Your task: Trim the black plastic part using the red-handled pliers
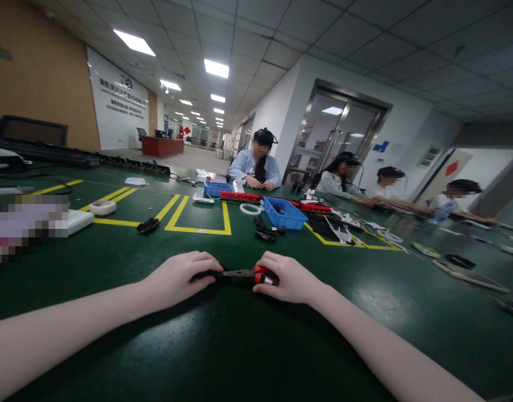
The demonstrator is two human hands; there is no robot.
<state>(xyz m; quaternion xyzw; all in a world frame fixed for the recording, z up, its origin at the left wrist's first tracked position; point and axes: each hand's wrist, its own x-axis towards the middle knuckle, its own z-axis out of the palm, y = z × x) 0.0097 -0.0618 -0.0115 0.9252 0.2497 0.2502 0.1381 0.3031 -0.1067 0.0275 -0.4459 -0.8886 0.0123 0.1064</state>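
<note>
Red-handled needle-nose pliers (240, 273) are gripped by my right hand (292, 279), its fingers wrapped around the handles. The jaws point left, toward my left hand (183, 279). Between the left thumb and fingers is a small black piece (206, 274), mostly covered, whose kind I cannot make out. The plier tips meet the end of this piece; whether they clamp it I cannot tell. Both hands are low over the green table (248, 346).
Beyond my hands lie a black cable bundle (265, 230), a blue bin (285, 213), a white ring (250, 209) and red power strips (240, 196). A black clump (148, 226) and a white round object (103, 207) are to the left. Several people sit across and right.
</note>
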